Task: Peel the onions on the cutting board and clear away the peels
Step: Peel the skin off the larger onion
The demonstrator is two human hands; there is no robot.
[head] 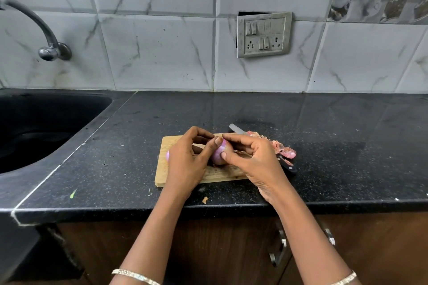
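Note:
A wooden cutting board (163,164) lies on the black counter. Above its middle both hands hold one pink onion (221,153). My left hand (187,159) grips it from the left, thumb on top. My right hand (252,157) pinches its skin from the right. A second pink onion (167,155) peeks out behind my left hand at the board's left side, mostly hidden. Loose pinkish peels (283,148) lie in a heap at the board's right end. A knife lies there too, its blade (237,129) pointing away and its black handle (289,166) showing past my right hand.
A dark sink (41,129) with a curved tap (49,48) is at the left. A small peel scrap (205,199) lies near the counter's front edge (347,206). A switch panel (264,34) sits on the tiled wall. Cabinet handles (279,250) are below.

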